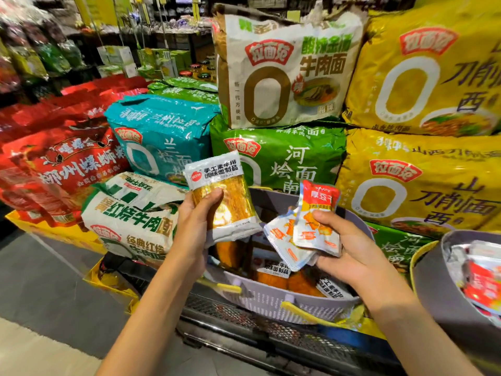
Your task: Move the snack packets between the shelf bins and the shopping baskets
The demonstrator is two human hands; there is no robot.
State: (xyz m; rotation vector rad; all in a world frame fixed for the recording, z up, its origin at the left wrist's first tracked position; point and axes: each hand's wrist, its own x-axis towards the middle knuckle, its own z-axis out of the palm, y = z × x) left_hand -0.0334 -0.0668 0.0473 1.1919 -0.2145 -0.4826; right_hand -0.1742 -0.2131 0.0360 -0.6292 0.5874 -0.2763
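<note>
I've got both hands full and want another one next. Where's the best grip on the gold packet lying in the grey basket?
Probably pinch the gold packet by its flat white end, coming straight down from above. The basket walls close off the sides, and that end lies exposed and thin enough to pinch.

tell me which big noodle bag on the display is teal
The teal plastic noodle bag left of the green plastic bag; others are red, white or yellow.

Gold packet (234,206) in left hand (195,226), small orange packets (314,233) in right hand (352,253), above grey basket (271,297)
</note>
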